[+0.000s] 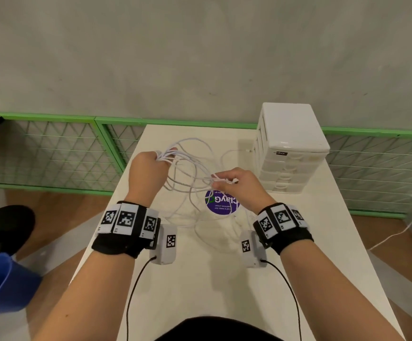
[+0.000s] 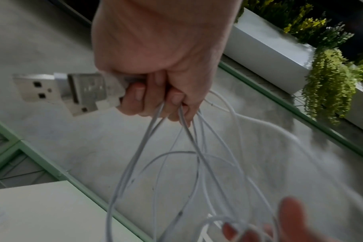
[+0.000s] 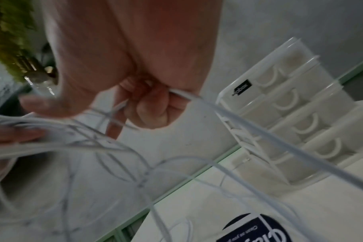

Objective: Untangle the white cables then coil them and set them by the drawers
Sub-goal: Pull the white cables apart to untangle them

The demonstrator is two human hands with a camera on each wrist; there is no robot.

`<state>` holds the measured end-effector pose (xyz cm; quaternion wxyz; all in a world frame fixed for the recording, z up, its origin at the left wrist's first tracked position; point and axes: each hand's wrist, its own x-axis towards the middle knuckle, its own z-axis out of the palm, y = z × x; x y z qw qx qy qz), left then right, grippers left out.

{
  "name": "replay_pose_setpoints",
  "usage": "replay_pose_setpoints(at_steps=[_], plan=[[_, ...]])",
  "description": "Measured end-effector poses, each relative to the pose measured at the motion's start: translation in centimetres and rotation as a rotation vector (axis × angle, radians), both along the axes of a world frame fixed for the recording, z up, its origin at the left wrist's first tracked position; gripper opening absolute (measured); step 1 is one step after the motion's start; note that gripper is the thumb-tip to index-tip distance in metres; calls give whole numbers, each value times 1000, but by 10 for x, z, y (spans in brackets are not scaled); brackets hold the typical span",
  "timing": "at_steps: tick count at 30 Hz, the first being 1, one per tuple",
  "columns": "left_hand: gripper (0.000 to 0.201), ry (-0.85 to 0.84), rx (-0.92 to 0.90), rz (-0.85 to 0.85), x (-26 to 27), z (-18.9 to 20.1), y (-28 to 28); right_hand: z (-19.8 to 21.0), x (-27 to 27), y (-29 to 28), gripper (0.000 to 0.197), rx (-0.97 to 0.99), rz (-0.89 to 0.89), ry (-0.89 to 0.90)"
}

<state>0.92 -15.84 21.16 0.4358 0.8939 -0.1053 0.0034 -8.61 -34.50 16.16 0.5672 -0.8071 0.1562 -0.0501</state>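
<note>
Fingers of left hand and right hand curl tightly around white cables.

White cables: tangled loops, held above table; white drawers upright, far right.

Your head view is evenly and softly lit, with faint shadows under your forearms on the cream rectangular table; straight lines bow toward its edges. Your left wrist view is dimmer: the silver metal USB plugs beside your curled fingers are sharp, while the thin white cables below them smear. Your right wrist view is blurred throughout, the white plastic drawer unit beyond the fingers soft-edged.
</note>
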Motion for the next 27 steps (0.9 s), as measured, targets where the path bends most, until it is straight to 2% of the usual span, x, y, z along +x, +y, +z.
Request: replay_pose_setpoints(at_steps=[3, 6, 12, 15, 18, 20, 24, 27], plan=[[56, 3, -23, 48, 7, 2, 9, 0, -7, -11, 18, 43, -35, -46], [54, -11, -24, 98, 9, 9, 14, -9, -14, -26, 7, 110, -211, -113], [56, -53, -27, 116, 12, 13, 13, -51, -33, -56, 22, 43, -619, -57], [55, -30, -33, 105, 14, 6, 10, -55, -39, -57, 24, 4, -713, -85], [51, 34, -70, 68, 12, 6, 3, -39, -30, -60, 23, -157, -642, -27], [52, 75, -24, 5, 7, 7, -6, -23, -15, -56, 24, -182, -462, 2], [43, 116, 54, -96, -6, 4, -19, 15, 4, -26, 31, -203, -183, -84], [45, 193, 73, -154, -15, 0, -25, 36, 10, 0, 25, -197, 4, -93]])
